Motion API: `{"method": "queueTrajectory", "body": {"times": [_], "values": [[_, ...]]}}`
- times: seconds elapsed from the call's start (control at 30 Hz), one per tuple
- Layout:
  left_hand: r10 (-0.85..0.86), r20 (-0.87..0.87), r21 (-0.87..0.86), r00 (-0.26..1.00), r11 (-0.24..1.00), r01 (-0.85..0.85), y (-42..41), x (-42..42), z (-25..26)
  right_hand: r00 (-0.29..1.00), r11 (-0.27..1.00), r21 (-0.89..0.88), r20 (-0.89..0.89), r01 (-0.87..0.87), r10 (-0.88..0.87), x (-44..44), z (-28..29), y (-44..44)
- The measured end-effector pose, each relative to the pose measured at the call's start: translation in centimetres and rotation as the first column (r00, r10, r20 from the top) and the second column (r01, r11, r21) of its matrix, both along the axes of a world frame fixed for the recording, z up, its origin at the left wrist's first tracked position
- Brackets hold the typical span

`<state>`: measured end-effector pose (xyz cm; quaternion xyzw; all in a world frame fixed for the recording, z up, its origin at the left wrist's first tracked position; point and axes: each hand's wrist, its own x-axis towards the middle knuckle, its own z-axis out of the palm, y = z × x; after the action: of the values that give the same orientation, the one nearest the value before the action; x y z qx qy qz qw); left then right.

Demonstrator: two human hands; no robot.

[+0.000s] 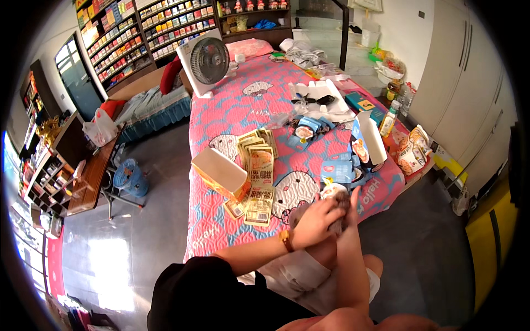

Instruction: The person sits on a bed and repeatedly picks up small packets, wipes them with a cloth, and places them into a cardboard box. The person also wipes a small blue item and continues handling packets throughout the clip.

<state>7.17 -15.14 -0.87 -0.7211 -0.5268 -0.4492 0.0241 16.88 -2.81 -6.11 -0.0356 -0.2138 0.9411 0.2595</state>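
My left hand (316, 217), with a gold watch (285, 240) at its wrist, reaches across my lap, its fingers bent over a brownish-grey cloth-like thing (340, 207). My right hand (352, 205) is beside it, thumb raised, against the same thing; its grip is partly hidden and blurred. Just beyond the hands lie blue food packets (337, 171) beside an upright open blue-and-white box (371, 138). To the left, yellow packets (261, 163) are fanned and stacked next to an open orange box (220, 173). More blue packets (305, 131) lie further back on the pink quilt (232, 111).
A white box fan (203, 62) stands at the back left of the bed. An open white carton (321, 99), a teal box (364, 106), a bottle (389, 120) and a snack bag (413, 151) are at the right. A blue basket (131, 178) stands on the floor.
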Motion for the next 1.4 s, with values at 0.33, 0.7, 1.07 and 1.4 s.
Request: {"method": "queueTrajectory", "body": {"times": [0.33, 0.7, 1.07, 1.4], "values": [[0.404, 0.097, 0.098, 0.91, 0.906, -0.412, 2.6, -5.1, 3.3, 0.989, 0.999, 0.048, 0.147, -0.004, -0.003, -3.6, 2.3, -4.8], [0.08, -0.107, -0.393, 0.991, 0.912, -0.116, -2.4, -3.3, 2.1, 0.904, 0.912, -0.068, 0.185, 0.404, -0.386, -2.1, 1.2, 0.1], [0.381, 0.126, 0.029, 0.916, 0.921, -0.388, 1.4, -4.1, 4.0, 0.972, 0.936, 0.349, 0.204, 0.04, -0.118, -3.8, 0.3, -5.1], [0.111, -0.289, -0.052, 0.951, 0.99, -0.131, -0.5, -2.1, 1.2, 0.994, 0.996, -0.09, -0.104, -0.027, 0.017, -2.0, 1.7, -1.6]]}}
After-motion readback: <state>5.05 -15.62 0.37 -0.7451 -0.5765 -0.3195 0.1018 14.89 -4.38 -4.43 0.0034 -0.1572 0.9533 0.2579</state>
